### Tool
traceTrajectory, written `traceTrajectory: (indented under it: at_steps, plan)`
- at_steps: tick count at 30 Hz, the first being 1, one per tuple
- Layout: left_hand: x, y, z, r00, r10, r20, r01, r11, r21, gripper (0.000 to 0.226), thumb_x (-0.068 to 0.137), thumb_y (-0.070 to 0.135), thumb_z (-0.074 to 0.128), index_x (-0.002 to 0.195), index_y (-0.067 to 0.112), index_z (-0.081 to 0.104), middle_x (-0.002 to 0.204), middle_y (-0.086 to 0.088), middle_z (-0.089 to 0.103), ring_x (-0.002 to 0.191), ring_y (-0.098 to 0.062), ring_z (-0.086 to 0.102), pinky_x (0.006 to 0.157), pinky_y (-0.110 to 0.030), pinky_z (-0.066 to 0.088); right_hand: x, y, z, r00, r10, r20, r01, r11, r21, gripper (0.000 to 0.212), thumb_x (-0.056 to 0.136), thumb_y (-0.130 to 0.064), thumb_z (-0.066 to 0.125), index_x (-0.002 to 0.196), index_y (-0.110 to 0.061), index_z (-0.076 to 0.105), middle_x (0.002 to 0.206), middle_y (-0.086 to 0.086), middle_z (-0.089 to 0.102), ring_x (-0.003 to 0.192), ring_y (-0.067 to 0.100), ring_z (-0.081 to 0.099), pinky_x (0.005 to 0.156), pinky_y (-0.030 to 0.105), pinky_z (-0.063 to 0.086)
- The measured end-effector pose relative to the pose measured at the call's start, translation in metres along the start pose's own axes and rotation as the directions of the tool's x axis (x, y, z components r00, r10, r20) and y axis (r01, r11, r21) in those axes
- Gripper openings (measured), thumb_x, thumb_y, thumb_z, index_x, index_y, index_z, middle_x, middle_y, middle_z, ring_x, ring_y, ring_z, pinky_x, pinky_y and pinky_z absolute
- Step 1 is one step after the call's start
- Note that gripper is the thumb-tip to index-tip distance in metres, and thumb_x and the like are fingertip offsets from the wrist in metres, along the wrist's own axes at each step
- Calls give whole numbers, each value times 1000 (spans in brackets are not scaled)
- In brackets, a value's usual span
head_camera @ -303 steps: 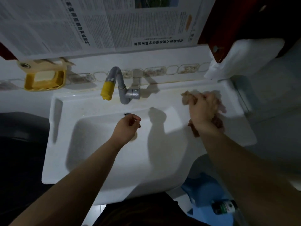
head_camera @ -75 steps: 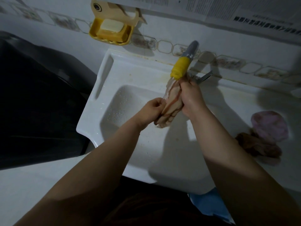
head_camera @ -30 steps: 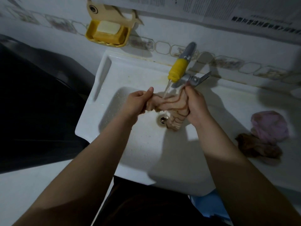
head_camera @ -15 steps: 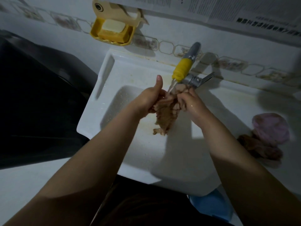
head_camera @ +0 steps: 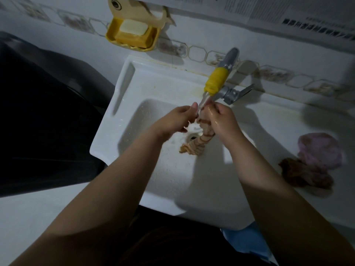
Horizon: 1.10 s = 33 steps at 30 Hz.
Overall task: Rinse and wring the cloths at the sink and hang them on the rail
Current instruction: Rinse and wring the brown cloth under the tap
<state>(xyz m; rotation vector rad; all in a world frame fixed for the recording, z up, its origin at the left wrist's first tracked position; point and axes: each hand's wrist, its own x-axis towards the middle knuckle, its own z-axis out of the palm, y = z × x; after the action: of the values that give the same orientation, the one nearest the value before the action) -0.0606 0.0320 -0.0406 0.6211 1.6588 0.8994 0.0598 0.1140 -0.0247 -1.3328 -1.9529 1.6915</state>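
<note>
My right hand (head_camera: 223, 120) is gripping the striped cloth (head_camera: 199, 139) at mid-frame, its twisted tail dangling over the drain – my left hand (head_camera: 175, 120) is pinching its upper end. Water is running from the yellow-tipped tap (head_camera: 217, 79) just above, onto the cloth. Two more cloths (head_camera: 315, 164) are lying on the sink (head_camera: 153, 77) ledge, far right.

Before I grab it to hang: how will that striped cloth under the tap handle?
Likely floppy: the striped cloth droops limp below the right hand. Probably heavy and drippy, since water runs onto it.
</note>
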Motion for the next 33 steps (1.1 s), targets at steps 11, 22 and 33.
traceTrajectory:
  at_steps: [11, 22, 33]
  plan:
    - [-3, -12, 25, 981, 38, -189, -112, 908, -403, 26, 91, 31, 51, 81, 7, 52, 58, -4, 41, 49, -12, 37, 47, -25, 30, -13, -5, 22, 996, -76, -56, 65, 981, -182, 47, 98, -37, 43, 57, -16, 51, 59, -1, 56, 63, 16, 58, 64, 31, 47]
    - [-11, 14, 19, 958, 81, -274, -129, 979, -161, 45, 104, 28, 33, 73, 7, 59, 57, -1, 56, 48, -6, 52, 53, -23, 41, -18, -15, 33, 984, -133, -122, 79, 924, -374, 40, 101, -35, 33, 72, -16, 53, 82, 16, 65, 80, 30, 59, 70, 36, 43]
    - [-26, 7, 10, 951, 246, -188, -253, 967, -13, 49, 100, 39, 45, 81, -3, 62, 73, -3, 62, 66, -12, 57, 69, -27, 46, 10, -4, 5, 985, 169, -39, -174, 964, -199, 32, 94, -25, 46, 121, -9, 52, 122, 14, 59, 113, 28, 55, 85, 28, 40]
